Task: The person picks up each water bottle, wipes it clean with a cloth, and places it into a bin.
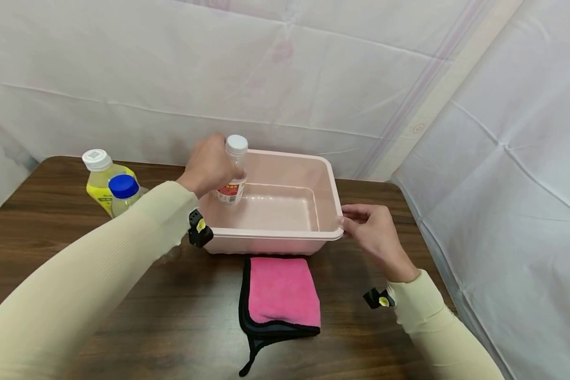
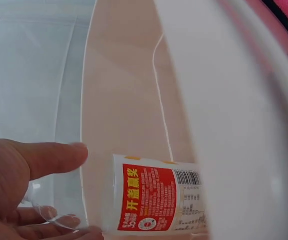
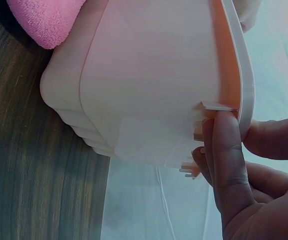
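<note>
My left hand point(image 1: 212, 166) grips a clear plastic bottle point(image 1: 236, 153) with a white cap and a red-and-white label. The bottle stands nearly upright inside the left end of a pale pink plastic bin point(image 1: 285, 208). In the left wrist view the thumb and fingers lie around the bottle's clear upper part, with its label point(image 2: 151, 197) below them. At the bin's right end my right hand point(image 1: 372, 232) pinches the rim, thumb on the inner side and fingers under the outer lip, as the right wrist view shows.
On the left of the wooden table point(image 1: 147, 327) stand a yellow-labelled bottle point(image 1: 100, 177) with a white cap and a blue-capped bottle point(image 1: 123, 190), partly behind my left sleeve. A folded pink cloth point(image 1: 285, 295) with black edging lies before the bin. White sheeting point(image 1: 266, 79) hangs behind.
</note>
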Demonstrator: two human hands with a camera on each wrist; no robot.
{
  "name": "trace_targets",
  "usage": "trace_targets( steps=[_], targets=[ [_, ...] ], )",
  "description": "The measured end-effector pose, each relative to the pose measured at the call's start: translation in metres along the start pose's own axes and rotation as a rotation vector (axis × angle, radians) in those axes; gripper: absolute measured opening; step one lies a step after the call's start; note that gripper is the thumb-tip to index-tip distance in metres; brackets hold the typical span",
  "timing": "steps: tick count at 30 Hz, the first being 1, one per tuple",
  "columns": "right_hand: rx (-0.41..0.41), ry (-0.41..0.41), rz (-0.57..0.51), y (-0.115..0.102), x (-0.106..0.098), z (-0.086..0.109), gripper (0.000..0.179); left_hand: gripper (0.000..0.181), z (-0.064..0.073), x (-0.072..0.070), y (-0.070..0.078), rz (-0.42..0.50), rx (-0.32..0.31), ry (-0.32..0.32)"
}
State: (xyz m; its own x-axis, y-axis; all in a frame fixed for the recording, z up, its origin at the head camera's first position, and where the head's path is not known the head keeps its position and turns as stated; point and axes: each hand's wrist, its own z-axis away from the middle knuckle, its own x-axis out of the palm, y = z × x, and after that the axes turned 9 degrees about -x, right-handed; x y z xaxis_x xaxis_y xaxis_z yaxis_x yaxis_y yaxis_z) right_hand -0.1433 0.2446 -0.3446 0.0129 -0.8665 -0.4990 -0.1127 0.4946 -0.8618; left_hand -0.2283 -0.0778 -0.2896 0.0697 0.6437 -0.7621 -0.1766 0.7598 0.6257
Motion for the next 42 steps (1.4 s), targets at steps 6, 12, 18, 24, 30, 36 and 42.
trace_targets(
  steps=[6,12,18,24,30,36,42],
  targets=[
    [-0.003,0.004,0.017,0.000,0.000,0.001,0.030,0.061,-0.001,0.003,-0.002,-0.066,-0.011,0.022],
    [-0.010,0.006,0.010,0.001,0.000,0.001,0.030,0.058,-0.003,0.009,-0.007,-0.105,-0.015,0.020],
    [-0.012,0.007,0.018,0.001,0.000,0.001,0.030,0.056,-0.004,0.012,-0.009,-0.098,-0.022,0.013],
    [-0.013,0.009,0.022,0.002,0.001,0.000,0.030,0.061,-0.004,0.011,-0.010,-0.072,-0.052,0.002],
    [-0.020,0.006,-0.003,0.003,0.003,-0.002,0.030,0.077,-0.005,0.011,-0.008,-0.042,-0.087,-0.024],
    [-0.014,0.003,0.000,0.002,0.003,-0.002,0.030,0.076,-0.006,0.010,-0.007,-0.052,-0.075,-0.023],
    [-0.007,0.003,-0.016,0.002,0.003,-0.003,0.031,0.083,-0.006,0.008,-0.006,-0.064,-0.044,-0.037]
  ],
)
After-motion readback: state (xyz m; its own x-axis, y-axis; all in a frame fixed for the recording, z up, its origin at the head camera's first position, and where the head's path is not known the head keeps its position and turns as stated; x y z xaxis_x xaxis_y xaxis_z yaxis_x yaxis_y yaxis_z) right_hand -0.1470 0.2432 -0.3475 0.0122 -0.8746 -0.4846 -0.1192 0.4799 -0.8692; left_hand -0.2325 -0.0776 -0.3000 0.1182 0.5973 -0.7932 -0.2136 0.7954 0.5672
